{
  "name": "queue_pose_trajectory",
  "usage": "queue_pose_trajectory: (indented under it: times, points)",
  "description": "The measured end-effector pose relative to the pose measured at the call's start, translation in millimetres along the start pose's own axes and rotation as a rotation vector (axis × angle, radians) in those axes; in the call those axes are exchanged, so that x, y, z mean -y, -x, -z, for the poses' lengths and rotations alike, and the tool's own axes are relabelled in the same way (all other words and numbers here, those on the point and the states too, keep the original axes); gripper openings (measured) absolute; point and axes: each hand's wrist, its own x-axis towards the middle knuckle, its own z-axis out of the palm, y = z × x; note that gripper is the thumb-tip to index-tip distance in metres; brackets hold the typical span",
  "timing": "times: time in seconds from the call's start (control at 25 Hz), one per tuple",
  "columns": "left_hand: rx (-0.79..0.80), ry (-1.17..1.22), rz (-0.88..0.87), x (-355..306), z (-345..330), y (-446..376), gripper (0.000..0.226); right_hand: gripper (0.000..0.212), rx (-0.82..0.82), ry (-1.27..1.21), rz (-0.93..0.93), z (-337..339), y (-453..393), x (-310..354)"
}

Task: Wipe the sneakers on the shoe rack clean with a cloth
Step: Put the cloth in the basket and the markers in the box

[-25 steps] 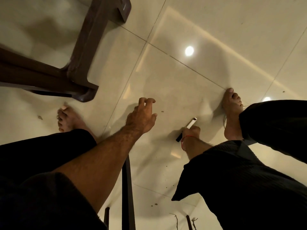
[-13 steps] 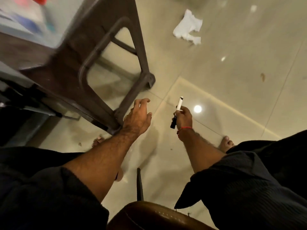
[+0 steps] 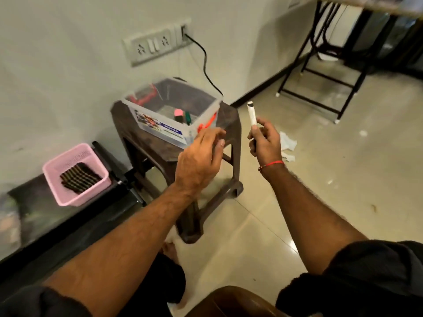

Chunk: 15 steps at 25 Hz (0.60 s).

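While right hand (image 3: 265, 139) grips pen (image 3: 251, 114); left hand (image 3: 201, 160) over stool edge (image 3: 199, 156).

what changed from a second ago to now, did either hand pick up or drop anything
The view swung up from the floor tiles to the wall, bringing the brown stool top with its clear box and a pink basket into sight. Both hands rose with it; the left hand now reaches toward the box. Nothing was taken or dropped: the right hand still grips the white marker, the left stays empty.
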Motion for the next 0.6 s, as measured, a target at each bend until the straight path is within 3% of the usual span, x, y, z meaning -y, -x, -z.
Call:
queue_pose_trajectory:
  times: [0.08, 0.2, 0.32, 0.48, 0.6]
  points:
    - [-0.095, -0.034, 0.044, 4, 36, -22, 0.024, 0.025, 0.066, 0.047, 0.087, -26, -11, 28]
    - [-0.203, -0.130, 0.264, 25, 76, -51, 0.025, 0.036, 0.185, 0.231, 0.163, -63, -26, 61]
    - [-0.148, -0.151, 0.473, 52, 95, -65, 0.028, 0.047, 0.304, 0.483, 0.220, -101, -36, 89]
    - [-0.039, -0.131, 0.622, 76, 92, -65, 0.043, 0.052, 0.528, 0.744, 0.208, -146, -51, 104]
    - [-0.046, -0.089, 0.682, 84, 84, -61, 0.054, 0.059, 0.660, 1.005, 0.174, -176, -56, 100]
